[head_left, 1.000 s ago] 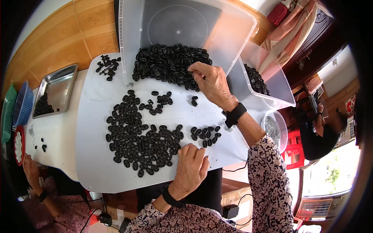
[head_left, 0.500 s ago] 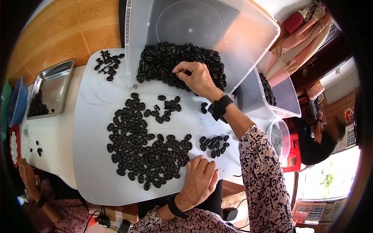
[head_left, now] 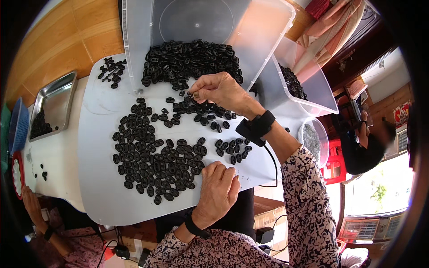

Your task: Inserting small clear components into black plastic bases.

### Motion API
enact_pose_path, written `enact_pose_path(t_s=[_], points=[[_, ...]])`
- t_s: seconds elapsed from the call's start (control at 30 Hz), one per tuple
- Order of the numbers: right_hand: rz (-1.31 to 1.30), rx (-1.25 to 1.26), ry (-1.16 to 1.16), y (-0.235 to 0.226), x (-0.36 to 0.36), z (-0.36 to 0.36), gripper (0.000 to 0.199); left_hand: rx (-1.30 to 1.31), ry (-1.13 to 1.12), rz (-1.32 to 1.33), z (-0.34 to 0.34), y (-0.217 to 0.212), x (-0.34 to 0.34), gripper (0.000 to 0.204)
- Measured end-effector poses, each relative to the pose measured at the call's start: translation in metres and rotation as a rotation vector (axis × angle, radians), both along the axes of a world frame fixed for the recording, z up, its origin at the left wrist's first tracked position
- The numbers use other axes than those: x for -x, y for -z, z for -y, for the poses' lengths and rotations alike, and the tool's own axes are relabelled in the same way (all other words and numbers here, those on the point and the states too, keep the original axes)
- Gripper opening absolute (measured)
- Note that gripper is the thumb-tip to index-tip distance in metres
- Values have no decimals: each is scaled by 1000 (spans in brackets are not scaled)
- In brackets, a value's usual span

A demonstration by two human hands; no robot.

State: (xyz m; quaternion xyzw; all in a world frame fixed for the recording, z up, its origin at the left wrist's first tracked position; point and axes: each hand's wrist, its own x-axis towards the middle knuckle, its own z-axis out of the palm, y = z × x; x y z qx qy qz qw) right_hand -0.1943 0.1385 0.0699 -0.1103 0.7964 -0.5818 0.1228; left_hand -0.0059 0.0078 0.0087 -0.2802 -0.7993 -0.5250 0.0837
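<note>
Small black oval pieces with two holes, which look like cord locks [head_left: 147,156], lie in a broad spread on the pale tabletop. A dense heap of the same pieces [head_left: 192,62] fills the mouth of a clear plastic bin [head_left: 263,33] tipped toward me. At the heap's near edge is my right hand [head_left: 219,91], fingers curled and thumb against them, over pieces that have come out on the table. Whether a piece is between its fingertips is hidden. My left hand [head_left: 216,190] rests on the near table edge, fingers stretched and holding nothing, beside the spread.
Far left stand a metal tray [head_left: 67,100] with dark pieces and a blue basket [head_left: 18,125]. Small dark parts [head_left: 111,71] lie at the table's back left. Right are another clear bin [head_left: 313,100] and a round tub [head_left: 321,154]. Another person's hand [head_left: 33,207] shows lower left.
My right hand has come out of the heap toward me, and a clump of pieces now lies on the table below the bin. My view has shifted slightly; my left hand stays at the edge.
</note>
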Motion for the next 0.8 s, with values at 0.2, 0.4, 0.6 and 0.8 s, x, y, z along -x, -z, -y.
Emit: enact_pose_path(t_s=[0.2,0.4,0.6,0.8], points=[[-83,-160,-63,10,-23,-9,11,-6,-20,-21,-3,-2,-1,14],[-67,68,37,0,-40,-18,14,50,-14,-9,-1,-1,-1,15],[-369,-430,169,7,-55,-45,14,44,-21,-45,-5,-2,-1,14],[-550,-532,-32,19,-56,-28,12,53,-26,-25,-4,-3,-1,15]])
